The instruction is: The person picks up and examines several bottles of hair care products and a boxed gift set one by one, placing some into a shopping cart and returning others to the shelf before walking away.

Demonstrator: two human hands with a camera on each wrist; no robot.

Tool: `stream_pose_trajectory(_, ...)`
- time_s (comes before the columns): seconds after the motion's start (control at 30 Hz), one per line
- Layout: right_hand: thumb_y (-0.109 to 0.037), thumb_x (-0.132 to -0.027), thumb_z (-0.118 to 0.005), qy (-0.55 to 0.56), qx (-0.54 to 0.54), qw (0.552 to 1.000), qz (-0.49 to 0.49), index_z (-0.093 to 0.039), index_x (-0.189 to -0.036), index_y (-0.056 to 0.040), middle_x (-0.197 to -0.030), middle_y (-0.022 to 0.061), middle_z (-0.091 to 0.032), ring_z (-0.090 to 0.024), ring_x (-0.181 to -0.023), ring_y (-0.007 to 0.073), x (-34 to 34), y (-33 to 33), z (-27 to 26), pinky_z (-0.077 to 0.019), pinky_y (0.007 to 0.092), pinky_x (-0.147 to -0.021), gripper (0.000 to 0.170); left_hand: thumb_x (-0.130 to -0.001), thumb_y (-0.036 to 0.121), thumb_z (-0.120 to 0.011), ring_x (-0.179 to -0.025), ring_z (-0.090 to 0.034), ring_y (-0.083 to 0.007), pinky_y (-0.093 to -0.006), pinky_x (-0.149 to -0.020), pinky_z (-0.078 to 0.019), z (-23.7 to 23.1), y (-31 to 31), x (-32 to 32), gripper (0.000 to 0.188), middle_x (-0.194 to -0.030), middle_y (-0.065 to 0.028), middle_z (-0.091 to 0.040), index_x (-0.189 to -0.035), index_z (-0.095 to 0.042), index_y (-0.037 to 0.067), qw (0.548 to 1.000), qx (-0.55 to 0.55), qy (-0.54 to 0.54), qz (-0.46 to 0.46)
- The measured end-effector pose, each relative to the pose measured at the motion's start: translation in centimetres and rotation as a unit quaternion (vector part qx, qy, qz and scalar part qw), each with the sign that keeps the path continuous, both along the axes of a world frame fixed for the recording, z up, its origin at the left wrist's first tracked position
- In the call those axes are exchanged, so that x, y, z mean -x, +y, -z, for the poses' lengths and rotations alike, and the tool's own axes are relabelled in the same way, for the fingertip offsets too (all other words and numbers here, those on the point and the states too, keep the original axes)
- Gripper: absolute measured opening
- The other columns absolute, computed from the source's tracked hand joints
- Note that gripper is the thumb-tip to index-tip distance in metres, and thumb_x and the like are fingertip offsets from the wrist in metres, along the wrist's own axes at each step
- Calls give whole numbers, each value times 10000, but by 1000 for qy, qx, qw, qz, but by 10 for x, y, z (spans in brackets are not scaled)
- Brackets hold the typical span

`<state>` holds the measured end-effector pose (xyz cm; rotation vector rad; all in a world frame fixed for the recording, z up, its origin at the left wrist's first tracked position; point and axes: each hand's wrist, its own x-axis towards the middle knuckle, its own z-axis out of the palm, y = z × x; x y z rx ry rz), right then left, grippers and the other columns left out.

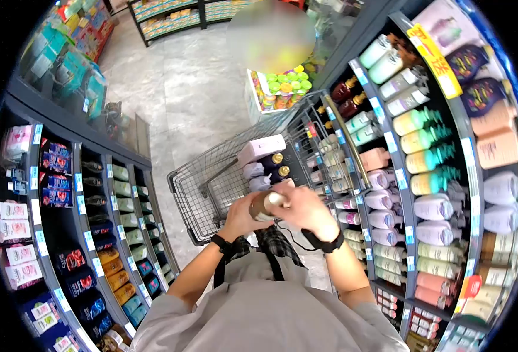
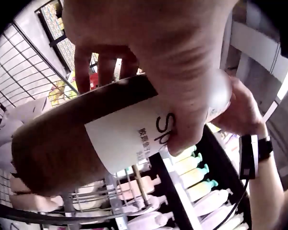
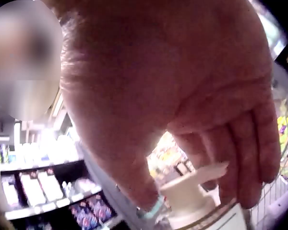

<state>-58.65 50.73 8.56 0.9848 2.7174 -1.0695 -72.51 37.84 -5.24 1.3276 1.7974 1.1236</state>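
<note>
Over the shopping cart, both hands meet at a brown pump bottle point(image 1: 260, 206) with a white label. My left hand point(image 1: 239, 218) grips its body, and in the left wrist view the thumb lies across the label of the bottle point(image 2: 62, 143), which is tilted. At the top end is my right hand point(image 1: 311, 212), its thumb and fingers around the cream pump head point(image 3: 187, 196). The nozzle points toward the fingers in the right wrist view. Part of the label is hidden under my left thumb.
The wire shopping cart point(image 1: 182, 185) holds a pale pink box point(image 1: 261, 150), lilac bottles point(image 1: 253, 171) and dark bottles with gold caps point(image 1: 279, 172). Shelves of pump bottles point(image 1: 435, 205) stand close on the right, shelves of packs point(image 1: 12, 229) on the left. A display point(image 1: 270, 97) stands ahead.
</note>
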Motion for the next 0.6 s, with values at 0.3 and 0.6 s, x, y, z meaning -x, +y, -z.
stream_pose_trajectory(0.3,-290,-869,-760,194,225,948,116,-431,-1404,17,-1257,154,-626,-610,-1099,200,-96,-39,49,-491,347,-942,700,-705,173,-860,-1059,-657,-194,-357,-939,-511,-37,12,-20,624,-1149,-96,-685,-1240,-581,11,929,-41,-350,113)
stream_pose_trajectory(0.6,-221,-772,-848,288,243,886,271,-494,-1312,31,-1167,132,-670,-645,-1078,196,-153,-92,41,-519,335,-933,693,-771,113,-792,-1040,-657,-196,-350,-910,-530,-88,52,-89,535,-1152,-112,-675,-1237,-568,-26,913,24,-345,218)
